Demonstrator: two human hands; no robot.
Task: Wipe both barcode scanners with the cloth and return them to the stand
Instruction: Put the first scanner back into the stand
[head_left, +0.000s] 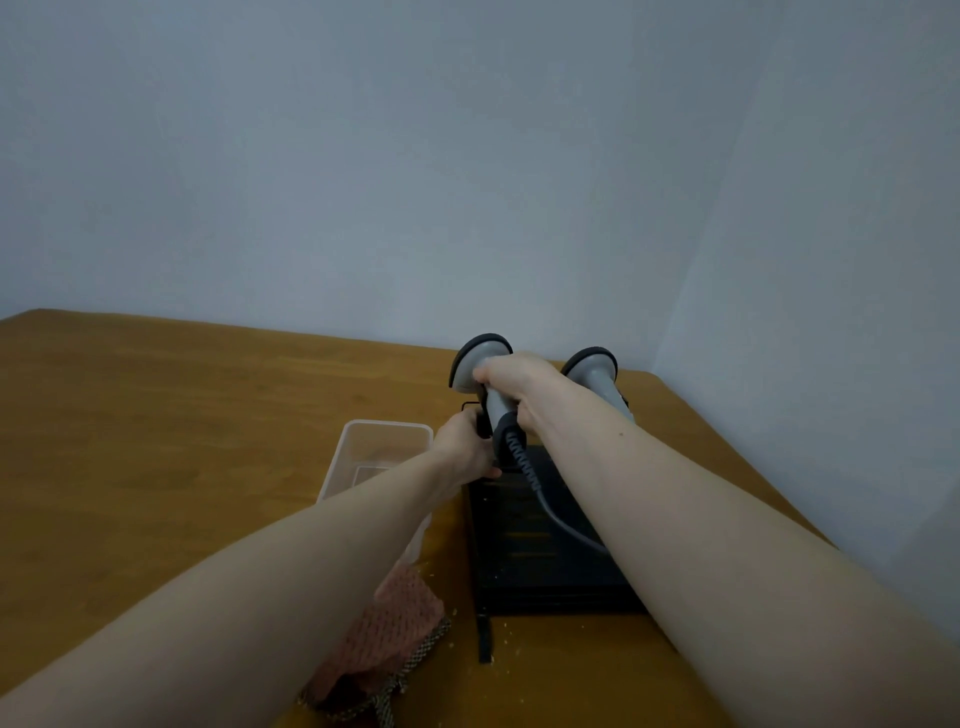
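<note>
Two grey barcode scanners stand upright at the far end of the black stand. My right hand grips the handle of the left scanner, whose coiled grey cable runs down toward me. The right scanner sits behind my right forearm, partly hidden. My left hand holds the stand's black frame just left of the gripped scanner's base. The pinkish mesh cloth lies on the wooden table near me, under my left forearm, untouched by either hand.
A clear plastic container stands left of the stand. A black strap lies at the stand's near edge, with crumbs scattered around. Grey walls close in behind and to the right of the table.
</note>
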